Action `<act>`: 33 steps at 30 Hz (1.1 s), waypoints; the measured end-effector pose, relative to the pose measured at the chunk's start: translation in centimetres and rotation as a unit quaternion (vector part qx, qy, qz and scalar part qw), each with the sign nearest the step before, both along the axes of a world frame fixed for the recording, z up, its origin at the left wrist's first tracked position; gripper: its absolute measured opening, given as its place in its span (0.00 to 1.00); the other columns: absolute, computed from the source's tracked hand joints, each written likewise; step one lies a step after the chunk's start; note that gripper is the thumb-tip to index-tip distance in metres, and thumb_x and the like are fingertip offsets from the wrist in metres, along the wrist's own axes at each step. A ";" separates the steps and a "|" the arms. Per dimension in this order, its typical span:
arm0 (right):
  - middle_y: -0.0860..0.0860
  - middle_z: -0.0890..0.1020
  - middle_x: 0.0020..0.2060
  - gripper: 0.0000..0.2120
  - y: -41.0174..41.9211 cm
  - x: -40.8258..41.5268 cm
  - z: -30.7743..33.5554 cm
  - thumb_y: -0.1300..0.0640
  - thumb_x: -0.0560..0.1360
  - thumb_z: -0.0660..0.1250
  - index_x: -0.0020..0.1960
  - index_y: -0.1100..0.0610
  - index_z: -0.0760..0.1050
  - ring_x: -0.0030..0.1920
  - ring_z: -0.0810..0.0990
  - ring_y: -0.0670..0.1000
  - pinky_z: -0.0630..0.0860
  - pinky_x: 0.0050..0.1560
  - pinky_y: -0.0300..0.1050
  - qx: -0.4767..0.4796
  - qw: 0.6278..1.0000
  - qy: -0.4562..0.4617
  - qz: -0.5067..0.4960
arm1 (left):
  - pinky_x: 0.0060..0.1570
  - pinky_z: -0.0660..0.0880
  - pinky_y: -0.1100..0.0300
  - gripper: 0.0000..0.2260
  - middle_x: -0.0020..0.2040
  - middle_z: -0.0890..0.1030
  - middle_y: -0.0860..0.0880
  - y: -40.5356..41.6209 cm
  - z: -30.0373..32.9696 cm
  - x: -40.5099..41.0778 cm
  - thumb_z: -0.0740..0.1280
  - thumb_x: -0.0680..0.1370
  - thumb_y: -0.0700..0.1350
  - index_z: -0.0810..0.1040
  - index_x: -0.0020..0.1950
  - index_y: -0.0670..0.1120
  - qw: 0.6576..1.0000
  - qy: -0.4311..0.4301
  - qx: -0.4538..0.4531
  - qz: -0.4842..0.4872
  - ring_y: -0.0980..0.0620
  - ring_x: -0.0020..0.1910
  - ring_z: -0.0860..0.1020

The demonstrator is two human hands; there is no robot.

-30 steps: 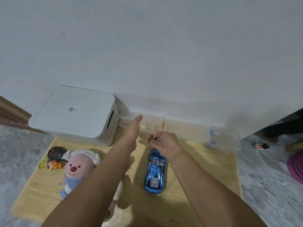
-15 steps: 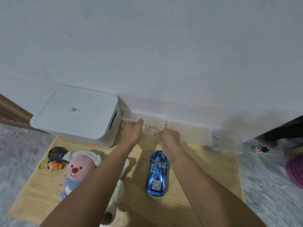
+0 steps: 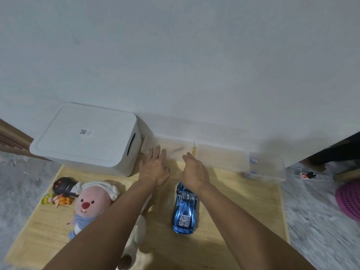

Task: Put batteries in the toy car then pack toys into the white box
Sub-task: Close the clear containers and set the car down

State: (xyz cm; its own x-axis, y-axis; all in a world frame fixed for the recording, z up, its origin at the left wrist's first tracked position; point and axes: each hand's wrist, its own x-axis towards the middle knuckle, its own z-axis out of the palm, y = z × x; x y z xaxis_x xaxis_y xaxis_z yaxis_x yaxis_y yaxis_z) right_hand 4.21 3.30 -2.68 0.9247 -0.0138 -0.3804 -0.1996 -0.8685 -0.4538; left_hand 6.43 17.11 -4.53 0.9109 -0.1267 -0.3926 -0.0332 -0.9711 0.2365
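While both hands reach forward with fingers straight and spread, neither holds anything; the left hand (image 3: 154,168) has its fingertips (image 3: 156,151) at the front rim of a clear plastic bin (image 3: 171,147) by the wall, and the right hand (image 3: 193,170) hovers just beside it, its fingers pointing at the same bin. Something dark and thin lies inside that bin, too blurred to name — whether batteries are there cannot be told.

Just behind the right wrist sits the blue toy car (image 3: 185,211), upright on its wheels on the wooden board (image 3: 233,201), near both hands but untouched; its underside is hidden, so the battery bay cannot be seen. By my reading the task is barely begun — no battery is in hand, and the car has not been turned over.

Further out, the white box (image 3: 87,139) stands left of the bin with its lid on; the pink plush (image 3: 91,203), a black remote (image 3: 62,187) and a small figure (image 3: 56,199) lie on the board, none packed.
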 end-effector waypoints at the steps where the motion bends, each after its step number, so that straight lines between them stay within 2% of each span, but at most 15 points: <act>1: 0.49 0.56 0.78 0.29 -0.1 0.0 -0.1 0.68 0.75 0.60 0.75 0.55 0.61 0.72 0.66 0.55 0.70 0.67 0.51 -0.005 1.000 0.006 0.009 | 0.73 0.50 0.39 0.31 0.80 0.43 0.50 0.0 0.0 0.1 0.58 0.79 0.48 0.48 0.79 0.49 1.000 0.005 0.000 0.000 0.48 0.78 0.40; 7: 0.46 0.53 0.78 0.33 -0.8 0.1 -0.5 0.69 0.74 0.59 0.76 0.53 0.58 0.73 0.65 0.55 0.71 0.66 0.52 -0.011 0.999 0.025 0.046 | 0.72 0.51 0.38 0.35 0.80 0.39 0.51 0.1 -0.2 0.1 0.61 0.78 0.47 0.44 0.80 0.50 0.999 0.038 -0.002 0.004 0.49 0.78 0.37; 9: 0.48 0.59 0.77 0.32 -1.1 -0.1 -0.3 0.70 0.74 0.59 0.76 0.54 0.61 0.72 0.66 0.54 0.70 0.66 0.50 0.005 1.000 0.011 0.027 | 0.73 0.50 0.38 0.35 0.80 0.39 0.51 0.0 -0.1 0.2 0.61 0.78 0.47 0.45 0.80 0.50 0.999 0.041 -0.003 0.009 0.49 0.78 0.37; 11: 0.52 0.73 0.69 0.26 -1.6 -0.6 -0.1 0.69 0.74 0.59 0.71 0.56 0.68 0.66 0.71 0.56 0.71 0.63 0.49 0.000 0.997 -0.071 -0.019 | 0.73 0.48 0.38 0.34 0.80 0.42 0.49 -0.4 0.2 0.3 0.61 0.77 0.48 0.46 0.79 0.49 0.999 0.028 0.019 0.006 0.48 0.78 0.39; 13: 0.54 0.76 0.65 0.22 -2.6 -1.3 -0.3 0.66 0.74 0.61 0.67 0.58 0.72 0.65 0.70 0.57 0.69 0.64 0.49 -0.047 0.983 -0.170 -0.057 | 0.73 0.46 0.39 0.34 0.80 0.44 0.47 -0.9 0.5 0.5 0.60 0.77 0.50 0.48 0.79 0.48 0.998 -0.006 0.055 -0.008 0.46 0.79 0.42; 14: 0.56 0.73 0.69 0.22 -3.3 -1.6 -0.6 0.62 0.75 0.62 0.68 0.59 0.71 0.69 0.67 0.58 0.65 0.68 0.51 -0.077 0.977 -0.188 -0.067 | 0.73 0.45 0.39 0.34 0.80 0.44 0.45 -1.3 0.5 0.5 0.60 0.77 0.51 0.47 0.79 0.49 0.997 -0.022 0.067 -0.022 0.45 0.78 0.42; 16: 0.58 0.57 0.77 0.28 -4.7 -2.1 -1.1 0.52 0.78 0.59 0.76 0.58 0.59 0.77 0.51 0.61 0.51 0.75 0.57 -0.128 0.981 -0.126 -0.071 | 0.74 0.42 0.39 0.35 0.80 0.41 0.44 -2.0 0.3 0.6 0.59 0.78 0.52 0.44 0.80 0.50 0.995 -0.037 0.069 -0.056 0.43 0.78 0.40; 17: 0.58 0.48 0.78 0.31 -5.4 -2.3 -1.3 0.47 0.79 0.56 0.78 0.56 0.51 0.77 0.43 0.62 0.45 0.75 0.59 -0.146 0.984 -0.080 -0.068 | 0.74 0.41 0.39 0.35 0.79 0.39 0.43 -2.2 0.2 0.8 0.59 0.78 0.52 0.42 0.80 0.51 0.995 -0.036 0.066 -0.072 0.43 0.78 0.38; 19: 0.57 0.39 0.78 0.33 -6.6 -2.5 -1.9 0.43 0.81 0.50 0.79 0.54 0.41 0.76 0.37 0.64 0.41 0.75 0.63 -0.175 0.983 -0.022 -0.055 | 0.74 0.39 0.39 0.35 0.79 0.36 0.44 -2.7 -0.1 1.2 0.57 0.79 0.54 0.39 0.79 0.53 0.993 -0.023 0.067 -0.098 0.43 0.77 0.35; 23: 0.56 0.35 0.77 0.32 -7.4 -2.9 -3.1 0.42 0.81 0.46 0.78 0.51 0.34 0.75 0.35 0.66 0.42 0.74 0.67 -0.184 0.982 0.018 -0.031 | 0.74 0.40 0.38 0.34 0.78 0.34 0.47 -3.1 -0.8 1.5 0.55 0.80 0.58 0.38 0.79 0.54 0.988 0.002 0.076 -0.137 0.43 0.77 0.34; 28: 0.57 0.31 0.75 0.33 -7.1 -2.6 -3.3 0.46 0.82 0.48 0.76 0.51 0.30 0.74 0.30 0.66 0.41 0.74 0.67 -0.167 0.985 0.025 -0.041 | 0.74 0.39 0.38 0.37 0.78 0.33 0.48 -2.9 -1.7 1.3 0.56 0.78 0.64 0.37 0.78 0.56 0.986 -0.007 0.082 -0.143 0.44 0.76 0.33; 33: 0.56 0.29 0.74 0.35 -7.0 -2.6 -3.5 0.47 0.82 0.50 0.76 0.50 0.29 0.73 0.29 0.66 0.41 0.74 0.67 -0.173 0.984 0.026 -0.042 | 0.74 0.38 0.38 0.40 0.78 0.33 0.48 -4.0 -1.9 1.0 0.59 0.76 0.63 0.37 0.78 0.57 0.986 -0.009 0.082 -0.146 0.43 0.76 0.33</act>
State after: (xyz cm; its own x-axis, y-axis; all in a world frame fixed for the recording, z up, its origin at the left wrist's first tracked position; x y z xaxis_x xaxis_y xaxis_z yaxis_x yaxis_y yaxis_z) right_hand 1.59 -3.65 -6.18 0.8946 -0.2257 -0.3857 -0.2919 -0.9486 -0.1220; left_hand 7.47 13.15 -6.39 0.8515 -0.3215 -0.4143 -0.3201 -0.9444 0.0749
